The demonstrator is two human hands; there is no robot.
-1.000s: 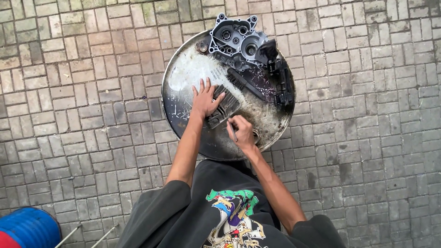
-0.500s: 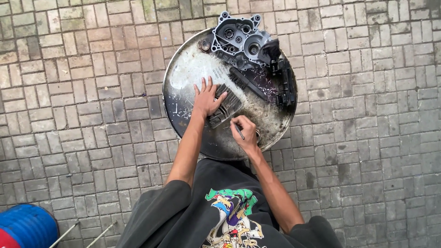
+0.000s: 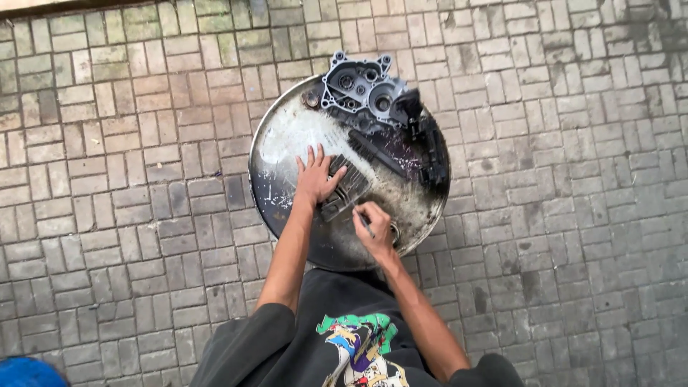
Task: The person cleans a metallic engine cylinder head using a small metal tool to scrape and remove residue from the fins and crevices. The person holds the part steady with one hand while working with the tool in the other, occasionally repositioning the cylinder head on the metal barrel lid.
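Note:
A round, dirty metal pan (image 3: 287, 136) lies on the brick paving. Inside it, my left hand (image 3: 317, 176) presses flat on a dark finned metal part (image 3: 347, 190), fingers spread. My right hand (image 3: 374, 229) is closed around a thin tool (image 3: 364, 223) whose tip touches the near end of that finned part. At the pan's far rim stands a grey engine casing (image 3: 362, 89) with round holes. A long black part (image 3: 430, 154) lies along the right rim.
Grey brick paving (image 3: 559, 143) surrounds the pan on all sides. A blue round object (image 3: 25, 373) shows at the bottom left corner. My dark printed shirt (image 3: 351, 344) fills the bottom centre.
The view has shifted, so the pan sits a little lower and more central. Both hands stay on the finned part, the right hand working slightly nearer to me.

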